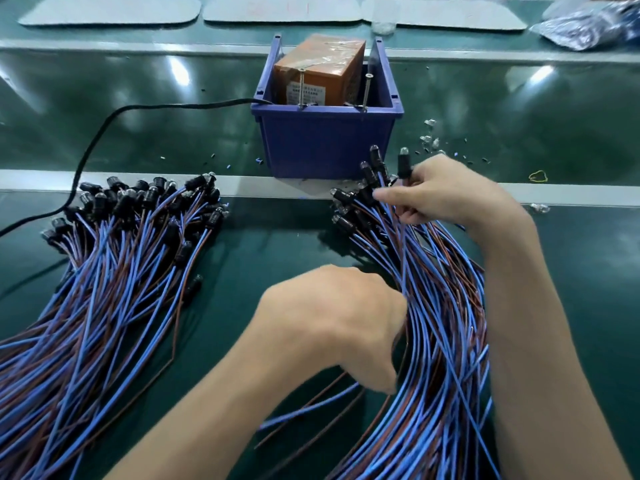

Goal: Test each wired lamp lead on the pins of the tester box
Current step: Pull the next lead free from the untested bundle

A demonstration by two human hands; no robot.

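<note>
The table [277, 244] carries two lead piles: the left pile [104, 271] and the right pile [443, 341]. Far centre, a bin [325, 143] holds the tester [318, 74] (pins [366, 88] at its near side). The left hand [329, 323] reaches into the right pile, its fingers hidden. The right hand [446, 192] pinches lamps [403, 162] at that pile's far end.

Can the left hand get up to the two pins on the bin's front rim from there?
Probably yes. Bare belt lies between the left hand and the pins; only the right hand, holding lamp leads, sits near the blue bin's right corner.
</note>
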